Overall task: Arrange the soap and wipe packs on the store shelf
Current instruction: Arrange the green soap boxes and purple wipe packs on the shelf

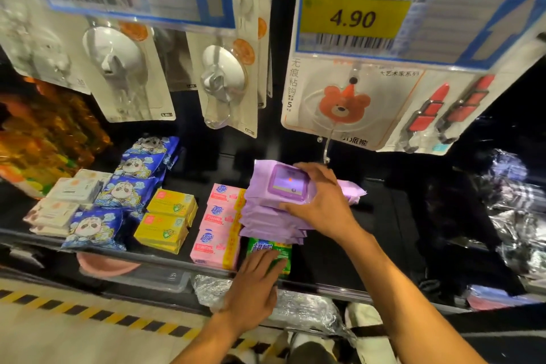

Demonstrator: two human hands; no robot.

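Right hand (320, 201) grips top of purple wipe pack stack (271, 216) on shelf (339, 263). Left hand (254, 284) rests flat on green soap box (279, 248) near shelf edge, pink soap boxes (217, 225) just left.

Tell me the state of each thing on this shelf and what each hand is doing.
Purple wipe packs: stacked, lid up, top pack gripped by the right hand.
Green soap pack: at the shelf's front edge, under the left hand, fingers flat.
Pink soap packs: lying in a row of three.
Yellow soap boxes: stacked in two piles.
Panda packs: overlapping in a row.
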